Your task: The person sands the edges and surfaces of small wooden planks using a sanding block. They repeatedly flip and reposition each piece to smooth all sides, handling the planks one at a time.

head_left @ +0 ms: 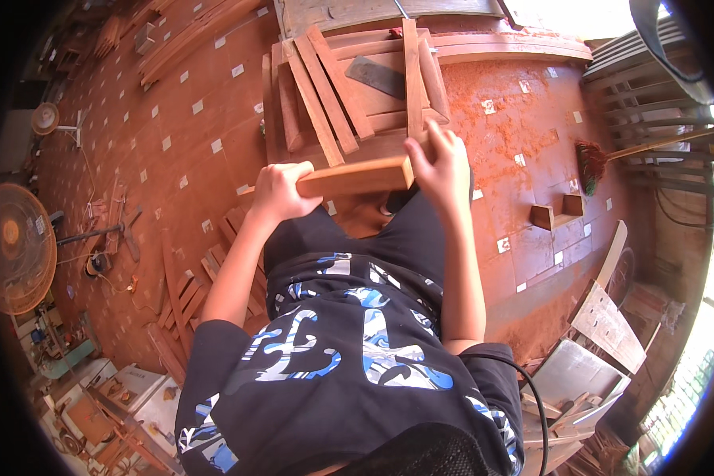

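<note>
A short, thick wooden board [357,178] is held across in front of me. My left hand [282,190] is closed around its left end. By the board's right end is my right hand [441,163], with thumb and forefinger apart and nothing visible between them. Its fingertips lie close to the near end of a narrow wooden strip [411,79]; whether they touch it I cannot tell. Several more loose wooden strips [321,95] rest on stacked wooden panels [281,131] ahead of me. A dark flat plate [375,77] lies among them.
Reddish dust covers the tiled floor [516,111]. A broom [595,163] and a small wooden bracket [558,211] are at the right. Fans [22,247] stand on the left. Wood pieces [186,297] lie on the floor by my left arm. Slatted grey woodwork [650,103] stands far right.
</note>
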`<state>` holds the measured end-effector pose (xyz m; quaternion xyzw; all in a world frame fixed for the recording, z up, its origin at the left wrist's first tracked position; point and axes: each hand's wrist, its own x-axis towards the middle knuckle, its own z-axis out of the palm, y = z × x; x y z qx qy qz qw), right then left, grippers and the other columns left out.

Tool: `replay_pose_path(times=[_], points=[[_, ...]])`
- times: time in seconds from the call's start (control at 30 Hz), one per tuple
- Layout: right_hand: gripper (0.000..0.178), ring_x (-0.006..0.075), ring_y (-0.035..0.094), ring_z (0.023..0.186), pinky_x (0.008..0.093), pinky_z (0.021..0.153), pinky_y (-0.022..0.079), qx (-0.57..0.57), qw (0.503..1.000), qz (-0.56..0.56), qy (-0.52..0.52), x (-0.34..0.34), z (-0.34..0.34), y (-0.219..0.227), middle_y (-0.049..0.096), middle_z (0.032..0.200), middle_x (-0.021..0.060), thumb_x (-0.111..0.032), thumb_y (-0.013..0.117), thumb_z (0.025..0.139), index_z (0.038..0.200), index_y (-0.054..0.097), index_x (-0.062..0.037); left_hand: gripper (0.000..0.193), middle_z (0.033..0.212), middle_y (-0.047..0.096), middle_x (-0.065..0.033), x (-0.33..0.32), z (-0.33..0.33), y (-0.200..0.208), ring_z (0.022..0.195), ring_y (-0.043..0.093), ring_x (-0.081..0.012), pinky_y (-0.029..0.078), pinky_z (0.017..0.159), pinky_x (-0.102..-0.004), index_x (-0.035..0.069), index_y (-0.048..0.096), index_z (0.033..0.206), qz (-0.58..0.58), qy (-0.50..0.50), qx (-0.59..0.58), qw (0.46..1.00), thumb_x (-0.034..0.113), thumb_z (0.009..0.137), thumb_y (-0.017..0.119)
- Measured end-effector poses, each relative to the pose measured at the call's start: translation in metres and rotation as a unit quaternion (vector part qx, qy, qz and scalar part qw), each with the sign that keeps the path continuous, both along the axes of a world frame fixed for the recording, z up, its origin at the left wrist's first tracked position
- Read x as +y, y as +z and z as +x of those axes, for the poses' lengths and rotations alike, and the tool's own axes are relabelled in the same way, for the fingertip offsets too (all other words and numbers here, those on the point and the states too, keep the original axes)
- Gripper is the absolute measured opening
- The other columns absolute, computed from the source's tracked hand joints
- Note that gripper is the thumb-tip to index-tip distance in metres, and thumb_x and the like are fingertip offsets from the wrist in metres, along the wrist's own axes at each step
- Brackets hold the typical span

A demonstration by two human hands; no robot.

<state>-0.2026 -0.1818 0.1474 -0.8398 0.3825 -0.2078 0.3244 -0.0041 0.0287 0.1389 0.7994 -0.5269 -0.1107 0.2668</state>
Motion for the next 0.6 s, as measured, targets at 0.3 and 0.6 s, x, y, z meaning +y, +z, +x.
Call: replay_pose_path(times=[0.3,0.6], points=[[0.046,0.0194,0.072,0.090,0.0329,0.083,0.056,-0.142,0.962,0.193,-0.128,0.002,0.005,-0.047,0.076,0.101,0.0168,-0.031,0.071,0.096,0.127,0.066,0.0018,0.029,0.069,0.066,-0.0165,-0.020,0.026,0.014,0.059,0.068,-0.0270,0.053,0.059,-0.0386,-0.001,0.065,0.089,0.149,0.099,0.093,0.979,0.024,0.076,0.073],[0.049,0.0103,0.062,0.076,0.0281,0.072,0.054,-0.160,0.928,0.322,-0.096,0.028,0.010,-0.063,0.069,0.087,0.0074,-0.020,0.068,0.087,0.130,0.065,0.0016,0.039,0.075,0.070,-0.0118,-0.057,0.073,-0.062,0.055,0.067,-0.0214,0.056,0.060,-0.0366,0.000,0.067,0.101,0.244,0.129,0.210,0.938,0.034,0.081,0.069]])
